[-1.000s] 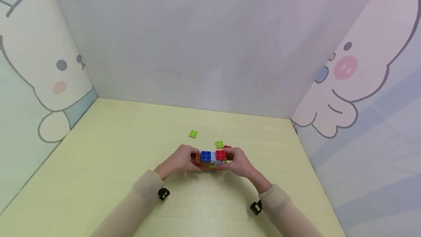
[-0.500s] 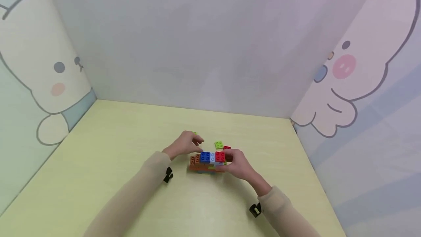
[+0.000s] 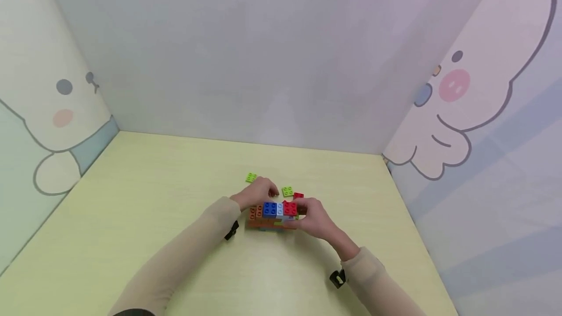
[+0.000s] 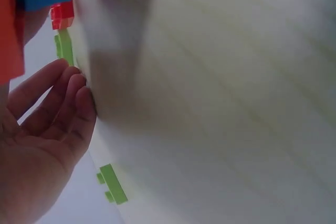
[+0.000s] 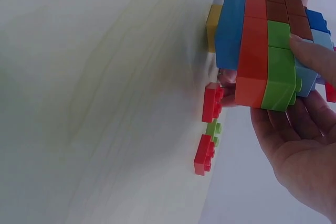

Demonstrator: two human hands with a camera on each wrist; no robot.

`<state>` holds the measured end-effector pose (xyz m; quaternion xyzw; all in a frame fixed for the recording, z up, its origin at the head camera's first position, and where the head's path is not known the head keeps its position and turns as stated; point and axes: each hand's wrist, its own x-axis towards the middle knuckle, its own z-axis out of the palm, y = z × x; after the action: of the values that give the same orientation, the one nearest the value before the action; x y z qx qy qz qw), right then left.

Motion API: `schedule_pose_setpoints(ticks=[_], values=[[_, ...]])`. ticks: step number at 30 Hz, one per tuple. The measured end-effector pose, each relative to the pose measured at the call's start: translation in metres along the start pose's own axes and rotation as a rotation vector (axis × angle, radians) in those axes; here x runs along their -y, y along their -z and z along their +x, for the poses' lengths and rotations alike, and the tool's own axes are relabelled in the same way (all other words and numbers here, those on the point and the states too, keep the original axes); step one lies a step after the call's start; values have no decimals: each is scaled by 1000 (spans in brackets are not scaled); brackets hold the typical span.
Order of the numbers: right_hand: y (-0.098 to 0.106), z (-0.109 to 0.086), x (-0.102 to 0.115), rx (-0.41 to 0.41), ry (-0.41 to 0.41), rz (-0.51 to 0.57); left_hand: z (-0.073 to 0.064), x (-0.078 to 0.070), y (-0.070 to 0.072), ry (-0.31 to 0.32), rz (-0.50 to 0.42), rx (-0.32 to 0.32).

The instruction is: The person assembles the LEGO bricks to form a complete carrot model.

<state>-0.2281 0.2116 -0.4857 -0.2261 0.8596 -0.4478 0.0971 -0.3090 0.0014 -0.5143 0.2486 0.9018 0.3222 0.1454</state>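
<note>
A multicoloured structure of stacked toy building bricks (image 3: 265, 223) stands near the middle of the table, with blue, white and red bricks on top and brown ones at its left end. My right hand (image 3: 315, 218) grips its right end, thumb in front and fingers behind; the right wrist view shows the thumb on the green and light blue bricks (image 5: 281, 72). My left hand (image 3: 258, 192) is behind the structure, its loosely bent fingers low over the table and holding nothing. Their tips are close to a green brick (image 4: 65, 47) in the left wrist view.
Loose bricks lie behind the structure: a green one (image 3: 251, 177) left of my left hand, another green one (image 3: 287, 191) and a red one (image 3: 298, 196) to its right. A second red brick (image 5: 203, 154) shows in the right wrist view. A grey wall (image 3: 246, 87) bounds the table's back.
My left hand has let go of the structure's left end and moved behind it, then rightward and down to the table. The right hand keeps its grip.
</note>
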Motion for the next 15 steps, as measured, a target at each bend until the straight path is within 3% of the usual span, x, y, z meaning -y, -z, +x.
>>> schedule_pose_setpoints(ticks=[8, 15], values=[[0, 1, 1, 3, -7, -2, 8, -4, -3, -37, 54, 42], [0, 1, 2, 11, -3, 22, 11, -8, -3, -25, 80, 56]])
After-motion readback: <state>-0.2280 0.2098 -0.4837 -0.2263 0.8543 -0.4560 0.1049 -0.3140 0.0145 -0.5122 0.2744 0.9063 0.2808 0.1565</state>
